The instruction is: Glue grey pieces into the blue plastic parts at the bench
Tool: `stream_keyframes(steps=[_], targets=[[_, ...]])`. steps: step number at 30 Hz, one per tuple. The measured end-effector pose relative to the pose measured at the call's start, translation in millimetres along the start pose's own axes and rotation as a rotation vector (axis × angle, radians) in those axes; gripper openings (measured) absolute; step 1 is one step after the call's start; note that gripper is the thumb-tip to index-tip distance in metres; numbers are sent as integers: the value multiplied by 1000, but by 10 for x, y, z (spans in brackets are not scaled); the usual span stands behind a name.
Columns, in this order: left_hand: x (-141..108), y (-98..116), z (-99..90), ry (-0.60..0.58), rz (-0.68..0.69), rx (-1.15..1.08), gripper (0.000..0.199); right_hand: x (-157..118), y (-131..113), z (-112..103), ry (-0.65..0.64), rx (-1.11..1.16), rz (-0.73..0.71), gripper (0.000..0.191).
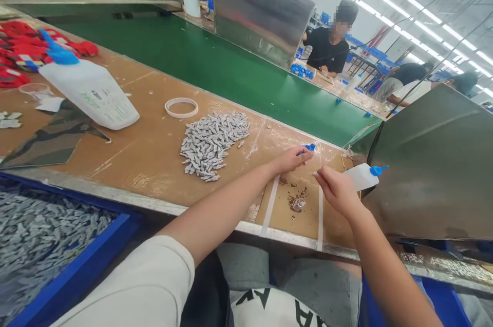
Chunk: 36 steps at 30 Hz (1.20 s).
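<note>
My left hand point(291, 159) is closed at the far side of the brown work surface, its fingers on a small blue plastic piece point(310, 147). The fingers partly cover that piece. Close by on the right, my right hand point(338, 188) pinches a small, thin, pale grey piece point(314, 173), too small to make out fully. Just beyond this hand is a white squeeze bottle point(361, 177) with a blue nozzle, tilted to the right. Below both hands, a clear glossy puddle point(297, 204) with scattered drops lies between two white tape strips. A heap of grey pieces point(211, 143) sits to the left.
A green conveyor belt point(231, 78) runs behind the bench. On the left are a large white bottle point(96, 93), a tape ring point(181, 108), red parts point(31, 50) and a blue bin point(96, 265) of grey pieces. A metal panel point(435, 173) stands right. Co-workers sit beyond.
</note>
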<state>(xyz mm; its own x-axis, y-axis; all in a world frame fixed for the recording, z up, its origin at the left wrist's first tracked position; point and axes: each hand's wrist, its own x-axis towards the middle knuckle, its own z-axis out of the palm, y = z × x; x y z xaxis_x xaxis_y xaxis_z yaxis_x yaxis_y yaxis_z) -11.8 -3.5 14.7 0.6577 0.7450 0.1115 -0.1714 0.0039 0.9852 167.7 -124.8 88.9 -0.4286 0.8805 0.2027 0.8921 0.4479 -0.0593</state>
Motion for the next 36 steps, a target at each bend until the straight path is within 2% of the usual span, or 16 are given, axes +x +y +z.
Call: stream_keyframes(steps=[4, 7, 11, 15, 18, 20, 22, 26, 28, 31, 33, 36], targets=[[60, -105, 10, 63, 93, -4, 55, -214, -104, -106, -295, -116, -231, 23], [79, -168, 11, 95, 173, 118, 57, -220, -182, -119, -420, -191, -313, 11], [66, -180, -8, 157, 238, 299, 64, -145, -233, -72, -479, -243, -334, 12], [82, -193, -27, 122, 237, 253, 60, -119, -241, -79, -476, -241, -381, 18], [112, -250, -48, 89, 178, 225, 55, -126, -196, -135, -473, -202, -393, 20], [114, -277, -73, 70, 112, 187, 55, -135, -118, -120, -440, -95, -337, 14], [93, -268, -108, 31, 42, 132, 57, -144, -8, 0, -307, 129, -198, 19], [21, -165, -176, -64, -84, 68, 56, -104, 210, 520, 235, 654, 249, 44], [-5, -111, -197, -102, -98, 65, 53, -54, 271, 785, 389, 810, 408, 48], [-24, -62, -206, -189, -83, 89, 50, 2, 300, 1021, 408, 917, 477, 49], [-30, -47, -204, -227, -90, 112, 49, 13, 304, 1067, 380, 921, 463, 49], [-33, -36, -197, -217, -127, 129, 48, 9, 311, 1045, 364, 876, 449, 49]])
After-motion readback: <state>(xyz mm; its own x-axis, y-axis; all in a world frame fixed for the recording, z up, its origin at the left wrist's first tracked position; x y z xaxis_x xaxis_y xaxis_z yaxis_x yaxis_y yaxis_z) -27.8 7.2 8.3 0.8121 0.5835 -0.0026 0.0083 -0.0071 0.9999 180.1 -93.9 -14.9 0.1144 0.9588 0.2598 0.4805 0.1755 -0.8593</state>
